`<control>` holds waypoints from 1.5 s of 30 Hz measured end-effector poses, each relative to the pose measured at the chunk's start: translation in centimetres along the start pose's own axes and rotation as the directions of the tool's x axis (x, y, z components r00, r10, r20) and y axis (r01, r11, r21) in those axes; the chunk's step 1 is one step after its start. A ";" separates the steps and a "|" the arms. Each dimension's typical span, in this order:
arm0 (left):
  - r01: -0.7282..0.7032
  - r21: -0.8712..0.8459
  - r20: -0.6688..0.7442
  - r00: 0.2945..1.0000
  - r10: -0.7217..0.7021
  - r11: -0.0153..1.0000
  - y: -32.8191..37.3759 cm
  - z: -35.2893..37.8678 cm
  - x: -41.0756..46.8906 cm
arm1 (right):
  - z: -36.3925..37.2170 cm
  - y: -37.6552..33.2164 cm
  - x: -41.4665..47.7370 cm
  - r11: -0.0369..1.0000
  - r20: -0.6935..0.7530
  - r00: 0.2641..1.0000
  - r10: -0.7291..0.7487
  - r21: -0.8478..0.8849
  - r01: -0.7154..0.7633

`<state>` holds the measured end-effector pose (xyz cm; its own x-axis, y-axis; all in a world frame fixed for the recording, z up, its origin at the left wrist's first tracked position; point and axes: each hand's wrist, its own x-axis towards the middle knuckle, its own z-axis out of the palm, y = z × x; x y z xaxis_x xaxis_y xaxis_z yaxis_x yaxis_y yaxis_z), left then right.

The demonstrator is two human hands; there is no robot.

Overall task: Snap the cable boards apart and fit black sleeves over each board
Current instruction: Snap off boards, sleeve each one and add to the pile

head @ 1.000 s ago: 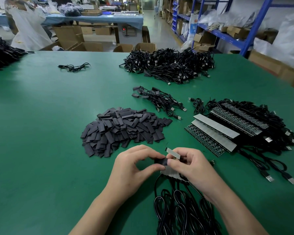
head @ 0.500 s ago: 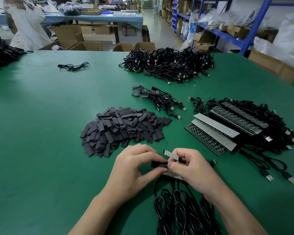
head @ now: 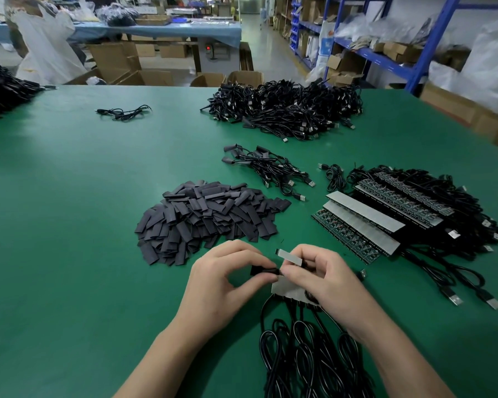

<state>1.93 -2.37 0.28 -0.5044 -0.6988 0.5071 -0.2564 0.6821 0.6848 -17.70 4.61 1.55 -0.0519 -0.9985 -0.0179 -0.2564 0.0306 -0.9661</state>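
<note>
My left hand [head: 227, 280] pinches a black sleeve [head: 263, 270] between thumb and forefinger. My right hand [head: 325, 278] pinches a small board at the sleeve's right end and also holds a grey-backed board strip [head: 290, 257] that sticks up above its fingers. Under my right hand lies a grey strip of joined boards [head: 285, 289] with black cables [head: 299, 357] trailing toward me. A heap of black sleeves [head: 210, 219] sits just beyond my hands. Panels of unsnapped boards [head: 362, 222] with cables lie to the right.
A small bunch of sleeved cables [head: 268, 168] lies behind the sleeve heap, and a big pile of finished cables [head: 285, 110] farther back. A lone cable [head: 124, 112] lies at the far left on the green table [head: 69, 225]. Cartons and blue shelving [head: 391, 58] stand beyond.
Both hands have shifted slightly away from me while staying together. The sleeve in my left hand now shows more clearly against my right fingertips.
</note>
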 end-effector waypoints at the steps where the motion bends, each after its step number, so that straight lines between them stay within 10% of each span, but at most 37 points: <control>1: 0.015 -0.017 -0.013 1.000 -0.016 1.000 0.0 0.0 0.0 | -0.1 -0.1 0.0 1.000 -0.008 1.000 -0.001 0.020 0.001; 28: 0.121 0.021 -0.074 0.990 -0.119 0.992 -0.2 -0.2 0.1 | -0.2 0.0 -0.4 0.955 -0.035 0.995 -0.097 -0.286 0.083; 45: -0.083 0.254 0.056 0.996 0.071 0.964 -0.6 -0.8 0.1 | -0.4 0.2 -0.4 0.946 0.003 1.000 -0.013 -0.324 0.014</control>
<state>2.68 -3.03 0.32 -0.5663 -0.6358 0.5244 -0.4147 0.7697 0.4853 -18.15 5.06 1.50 -0.0459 -0.9989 -0.0056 -0.5560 0.0302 -0.8306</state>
